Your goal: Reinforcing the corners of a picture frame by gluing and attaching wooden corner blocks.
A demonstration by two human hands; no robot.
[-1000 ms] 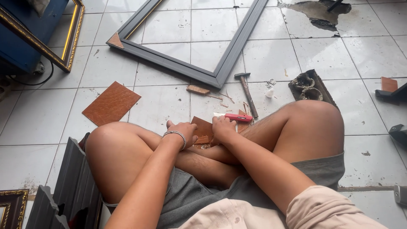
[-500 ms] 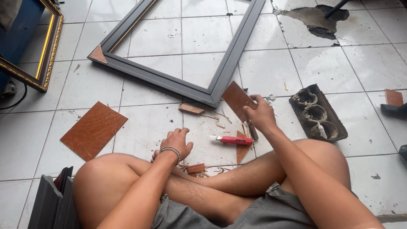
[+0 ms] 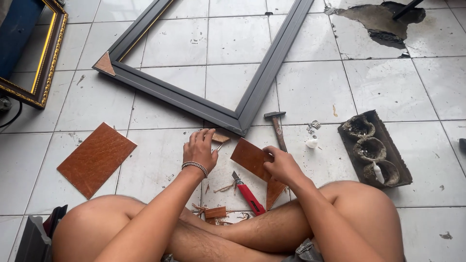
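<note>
Head view, looking down over my crossed legs onto the white tiled floor. My left hand, beaded bracelet at the wrist, lies palm down with fingers loosely spread, fingertips touching or just short of a small wooden offcut near the corner of the grey picture frame; it has hold of nothing that I can see. My right hand is closed around the near edge of a brown board piece, which lies tilted between my two hands, just in front of my shins. A triangular brown piece sits below that hand; whether it touches the board I cannot tell. A red-handled utility knife lies on the floor between my hands, blade end pointing away from me. Wood shavings and a small wooden block lie against my legs. A hammer lies just beyond my right hand, head toward the frame. A larger brown board lies well to the left. To the right: a small white object, a bit of metal hardware, and a dark tray with three round hollows. A gilt frame stands at far left.
</note>
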